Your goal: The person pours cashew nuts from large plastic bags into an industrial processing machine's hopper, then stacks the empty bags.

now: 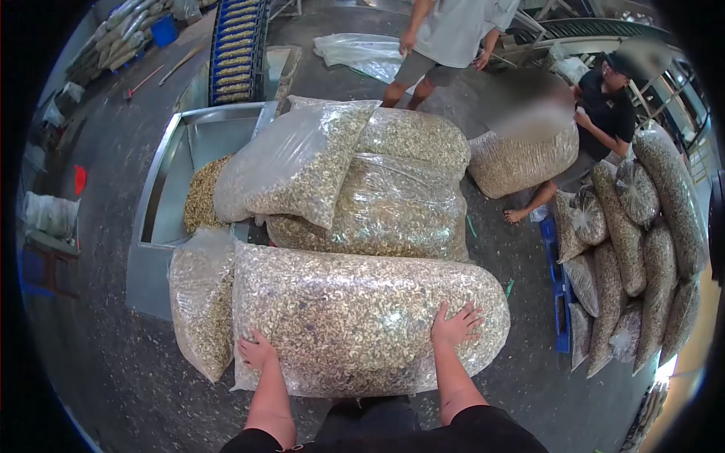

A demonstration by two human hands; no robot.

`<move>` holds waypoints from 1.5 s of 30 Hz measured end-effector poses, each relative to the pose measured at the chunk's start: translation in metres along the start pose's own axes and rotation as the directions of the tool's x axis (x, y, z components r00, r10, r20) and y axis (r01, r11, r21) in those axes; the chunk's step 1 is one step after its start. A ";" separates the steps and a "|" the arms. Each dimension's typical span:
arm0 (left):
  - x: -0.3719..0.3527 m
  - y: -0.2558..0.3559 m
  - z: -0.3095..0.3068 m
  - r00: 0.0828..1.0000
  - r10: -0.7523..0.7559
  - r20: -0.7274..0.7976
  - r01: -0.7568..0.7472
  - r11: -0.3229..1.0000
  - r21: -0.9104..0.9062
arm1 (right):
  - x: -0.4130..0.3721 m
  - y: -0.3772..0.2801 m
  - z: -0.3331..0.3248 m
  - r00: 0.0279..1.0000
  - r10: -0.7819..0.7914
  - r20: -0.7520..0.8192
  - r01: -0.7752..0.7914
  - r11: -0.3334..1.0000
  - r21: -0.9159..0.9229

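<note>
A large clear plastic sack packed with small pale curved pieces, like cashews, lies on its side in front of me. My left hand rests on its left end, fingers apart. Near the right end, my right hand lies flat on the plastic with fingers spread. Neither hand grips anything. A smaller filled bag leans against the sack's left end. Beyond the big sack, more filled sacks are stacked, with a partly filled bag slanting across them toward the hopper.
A metal hopper holds loose brown pieces below a blue-sided conveyor. Filled bags are piled on a blue pallet at right. One person stands behind the stack; another is beside an upright sack.
</note>
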State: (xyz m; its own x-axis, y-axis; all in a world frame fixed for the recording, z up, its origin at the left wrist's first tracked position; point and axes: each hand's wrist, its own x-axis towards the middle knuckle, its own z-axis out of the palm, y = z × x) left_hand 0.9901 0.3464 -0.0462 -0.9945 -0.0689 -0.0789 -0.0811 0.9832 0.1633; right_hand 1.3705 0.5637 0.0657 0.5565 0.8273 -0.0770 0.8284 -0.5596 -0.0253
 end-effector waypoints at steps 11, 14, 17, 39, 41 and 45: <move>0.003 -0.005 0.004 1.000 -0.025 0.002 0.025 0.998 -0.053 | -0.002 -0.006 0.006 1.000 0.017 -0.007 -0.018 0.999 -0.046; -0.002 0.007 -0.008 0.999 -0.031 0.039 0.033 0.999 -0.040 | 0.004 0.002 0.016 1.000 -0.001 -0.016 0.000 0.998 -0.066; -0.003 0.013 -0.011 0.998 -0.049 0.035 0.050 0.998 -0.024 | 0.004 0.002 0.014 1.000 0.010 -0.026 -0.011 0.998 -0.060; -0.002 0.009 -0.014 0.990 -0.023 0.142 0.025 1.000 -0.013 | 0.007 0.010 0.017 0.999 -0.008 -0.040 0.009 1.000 0.026; 0.004 -0.002 -0.004 0.997 -0.019 0.077 0.020 1.000 -0.012 | 0.008 0.012 0.018 0.999 0.013 -0.048 -0.012 1.000 0.027; 0.005 -0.002 0.002 1.000 0.007 0.008 -0.006 0.999 -0.037 | 0.008 0.010 0.017 0.999 0.000 -0.033 0.002 0.998 0.066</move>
State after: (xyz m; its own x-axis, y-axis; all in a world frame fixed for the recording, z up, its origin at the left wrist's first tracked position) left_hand 0.9849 0.3447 -0.0485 -0.9944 -0.0611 -0.0858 -0.0773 0.9767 0.2004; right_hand 1.3820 0.5644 0.0479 0.5586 0.8282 -0.0438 0.8234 -0.5602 -0.0910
